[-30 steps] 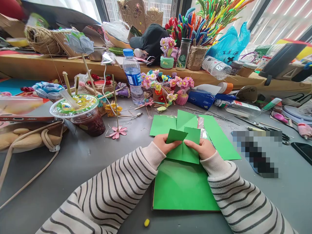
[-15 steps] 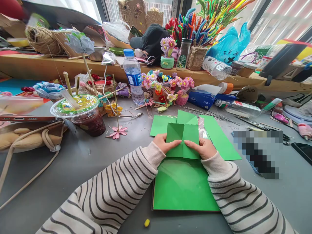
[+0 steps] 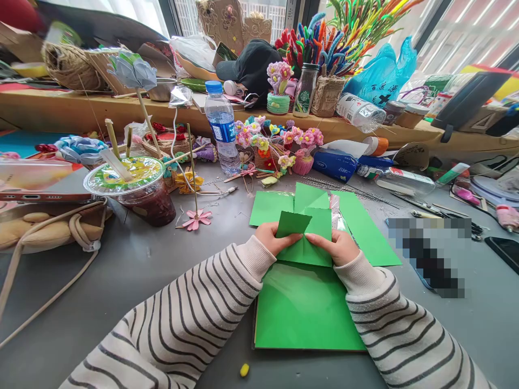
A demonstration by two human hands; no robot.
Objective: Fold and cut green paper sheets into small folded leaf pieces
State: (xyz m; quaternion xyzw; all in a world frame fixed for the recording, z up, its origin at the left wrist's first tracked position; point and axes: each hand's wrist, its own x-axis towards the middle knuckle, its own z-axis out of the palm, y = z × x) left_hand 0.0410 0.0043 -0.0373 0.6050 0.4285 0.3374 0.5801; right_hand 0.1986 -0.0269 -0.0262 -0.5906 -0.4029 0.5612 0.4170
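Observation:
A small creased square of green paper [image 3: 314, 254] is held up between both hands, its upper left part bent and darker. My left hand [image 3: 278, 237] pinches its left side, thumb on the front. My right hand [image 3: 337, 246] grips the right side, its thumb tip near the left one at the centre crease. Fingers behind the paper are hidden. Below the hands lies a larger green sheet [image 3: 308, 308] on the table. Further green pieces [image 3: 365, 229] lie behind and to the right.
A drink cup [image 3: 150, 197] and a pink paper flower [image 3: 197, 220] stand left. Behind are a water bottle [image 3: 222, 129], crocheted flowers [image 3: 259, 135] and a blue tissue pack [image 3: 334, 163]. A yellow bit [image 3: 244, 370] lies at the front; a black phone [image 3: 505, 253] lies far right.
The upper left part of the held paper has bent over toward the right, and its top edge has dropped slightly. Both hands keep nearly the same place and hold.

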